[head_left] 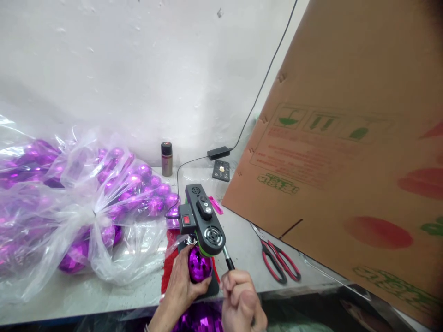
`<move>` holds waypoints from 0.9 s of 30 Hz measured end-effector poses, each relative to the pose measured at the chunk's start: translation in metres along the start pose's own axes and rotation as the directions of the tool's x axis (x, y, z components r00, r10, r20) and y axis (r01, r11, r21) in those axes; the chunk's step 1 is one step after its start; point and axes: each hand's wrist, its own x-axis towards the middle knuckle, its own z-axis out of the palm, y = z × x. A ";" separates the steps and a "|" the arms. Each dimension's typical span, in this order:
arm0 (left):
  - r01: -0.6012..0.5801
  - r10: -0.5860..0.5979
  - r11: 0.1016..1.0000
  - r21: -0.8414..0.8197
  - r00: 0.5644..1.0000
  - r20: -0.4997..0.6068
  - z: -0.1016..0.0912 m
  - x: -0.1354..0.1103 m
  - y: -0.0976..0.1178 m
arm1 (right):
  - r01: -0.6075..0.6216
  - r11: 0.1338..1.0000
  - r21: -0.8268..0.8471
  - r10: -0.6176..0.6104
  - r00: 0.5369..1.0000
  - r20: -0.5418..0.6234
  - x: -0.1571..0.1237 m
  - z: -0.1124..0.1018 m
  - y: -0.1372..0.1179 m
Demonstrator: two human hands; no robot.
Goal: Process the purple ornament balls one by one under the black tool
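My left hand [183, 279] holds a shiny purple mirror-faceted ball [200, 266], thumb at its near side and fingers along its left. The ball sits under the front end of a black machine [200, 216] with two round vents, a knob on top and a red switch [186, 219] on its left side. My right hand [242, 297] is closed around the black grip of a metal lever [228, 259] at the machine's right. Under the machine lie a dark base and a red cloth [168, 267].
Clear plastic bags [97, 212] of purple balls fill the left. Red-handled scissors [280, 260] lie right, beside a large leaning cardboard box [332, 161]. A dark bottle [166, 159], black adapter [219, 152] with cable and black card-like object [221, 170] stand behind. More purple balls [199, 318] show below the table edge.
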 end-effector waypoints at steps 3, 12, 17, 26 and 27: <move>0.003 -0.003 1.000 -0.007 1.000 0.004 0.000 0.000 0.000 | 0.017 1.000 -0.012 -0.017 1.000 -0.007 -0.013 -0.003 0.011; -0.021 0.021 1.000 -0.009 1.000 -0.015 0.002 -0.002 -0.005 | 0.061 0.998 -0.009 -0.060 0.997 0.053 0.002 -0.011 0.010; -0.015 0.015 0.999 -0.046 1.000 0.003 -0.002 0.000 -0.008 | -0.068 0.997 -0.024 0.070 0.994 0.088 0.050 0.007 -0.023; -0.170 0.176 0.983 0.064 0.980 -0.095 -0.021 -0.097 -0.048 | -0.010 1.000 -0.007 0.010 0.998 0.061 0.045 0.006 -0.021; -0.210 0.220 0.971 0.112 0.971 -0.088 -0.021 -0.112 -0.051 | -0.004 1.000 -0.003 0.005 0.999 0.042 0.043 0.006 -0.020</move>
